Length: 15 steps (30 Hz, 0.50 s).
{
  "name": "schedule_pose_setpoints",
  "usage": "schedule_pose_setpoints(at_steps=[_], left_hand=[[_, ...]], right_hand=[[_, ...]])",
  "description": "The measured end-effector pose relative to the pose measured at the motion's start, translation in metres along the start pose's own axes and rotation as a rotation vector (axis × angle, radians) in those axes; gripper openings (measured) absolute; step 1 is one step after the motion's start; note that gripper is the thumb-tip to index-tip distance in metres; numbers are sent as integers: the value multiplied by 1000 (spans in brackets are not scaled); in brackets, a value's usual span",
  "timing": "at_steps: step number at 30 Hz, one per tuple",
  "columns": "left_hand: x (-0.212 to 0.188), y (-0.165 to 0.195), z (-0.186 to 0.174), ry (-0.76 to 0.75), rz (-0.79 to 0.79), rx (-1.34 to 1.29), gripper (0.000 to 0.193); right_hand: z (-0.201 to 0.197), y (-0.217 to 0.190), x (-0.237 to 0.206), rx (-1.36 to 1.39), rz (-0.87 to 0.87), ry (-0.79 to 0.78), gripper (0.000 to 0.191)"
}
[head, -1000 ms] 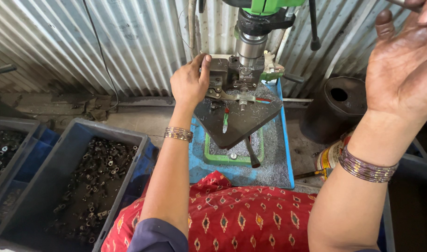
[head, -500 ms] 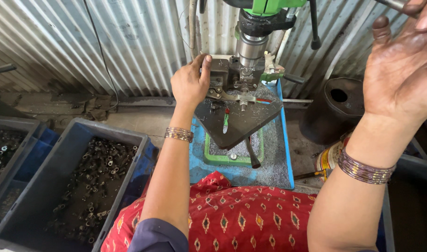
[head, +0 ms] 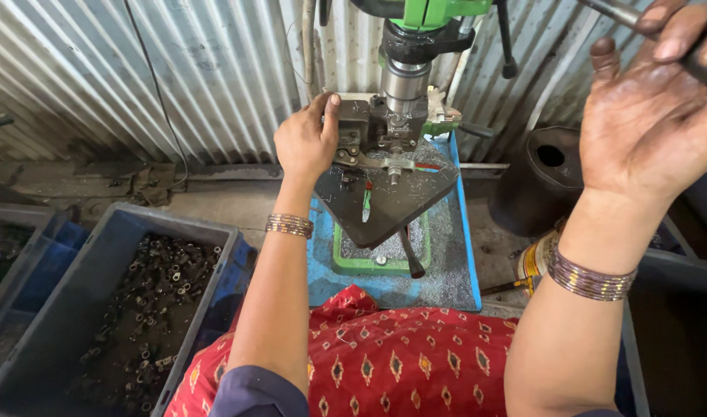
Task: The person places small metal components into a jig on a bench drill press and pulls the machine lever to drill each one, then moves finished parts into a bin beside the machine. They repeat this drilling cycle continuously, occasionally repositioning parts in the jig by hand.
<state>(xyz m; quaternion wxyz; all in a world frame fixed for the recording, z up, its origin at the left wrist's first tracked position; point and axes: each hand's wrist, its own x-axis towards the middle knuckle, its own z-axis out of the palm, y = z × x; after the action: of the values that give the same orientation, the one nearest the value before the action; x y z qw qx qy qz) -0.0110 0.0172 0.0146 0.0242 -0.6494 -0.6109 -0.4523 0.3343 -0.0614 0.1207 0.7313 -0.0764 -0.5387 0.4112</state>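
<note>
A green drill press (head: 415, 31) stands against the corrugated metal wall, its chuck (head: 404, 81) lowered over a dark metal fixture (head: 369, 127) on the black work table (head: 392, 193). My left hand (head: 306, 143) rests on the left side of that fixture, thumb over its top edge. My right hand (head: 654, 108) is raised at the upper right, fingers curled around the press's dark feed lever (head: 635, 19). Both wrists wear bangles.
A grey crate (head: 99, 309) of several small dark metal parts sits at lower left, with another bin (head: 6, 247) beyond it. Metal shavings cover the blue base (head: 461, 255). A black pot-like container (head: 542, 177) stands at right. Red patterned cloth covers my lap.
My right hand has risen and moved right along with the feed lever. My left hand stays on the fixture.
</note>
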Motion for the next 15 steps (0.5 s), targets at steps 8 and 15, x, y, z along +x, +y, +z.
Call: schedule_pose_setpoints(at_steps=[8,15], left_hand=[[0,-1,3,5,3,5,48],[0,-7,9,34,37,-2,48]], right_hand=[[-25,8,-6,33,-38,16,40],[74,-24,0,65,-67,59,41]])
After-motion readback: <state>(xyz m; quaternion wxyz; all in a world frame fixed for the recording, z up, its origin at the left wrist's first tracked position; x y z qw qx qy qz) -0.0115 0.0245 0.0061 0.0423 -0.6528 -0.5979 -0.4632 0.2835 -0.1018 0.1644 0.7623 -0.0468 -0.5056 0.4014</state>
